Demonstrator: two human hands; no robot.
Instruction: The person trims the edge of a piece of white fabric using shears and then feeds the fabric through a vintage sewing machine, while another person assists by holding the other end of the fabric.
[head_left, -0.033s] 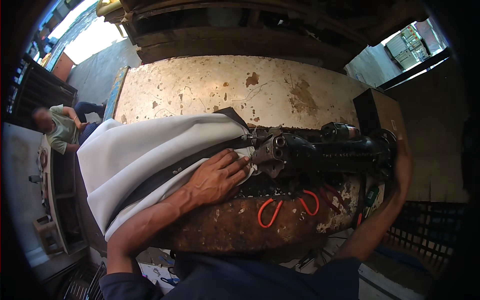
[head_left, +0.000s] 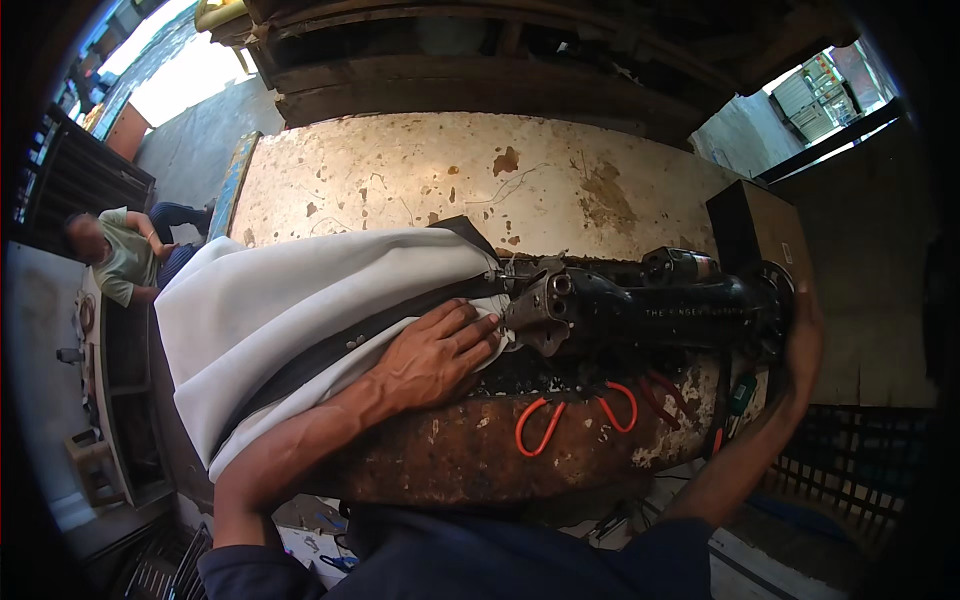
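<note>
My left hand (head_left: 430,355) lies with fingers stretched over white fabric (head_left: 290,290), their tips beside the needle area of a black sewing machine (head_left: 650,310). A dark strip of cloth (head_left: 355,330) runs along the white layers, with small pale objects on it. My right hand (head_left: 805,345) is at the handwheel (head_left: 770,305) at the machine's right end; its fingers are blurred and partly hidden, so their grip is unclear. Red-orange scissor handles (head_left: 540,425) stick out below the machine, with darker red handles (head_left: 670,400) and a small green object (head_left: 742,392) to their right.
The worn pale table (head_left: 380,170) stretches behind the machine, with stains and loose threads. A brown box (head_left: 760,225) stands at its right end. At the left, another person (head_left: 140,255) sits beside a bench. Dark wooden furniture (head_left: 470,80) stands beyond the table.
My right hand has shifted slightly downward along the handwheel. My left hand and the fabric show almost no movement.
</note>
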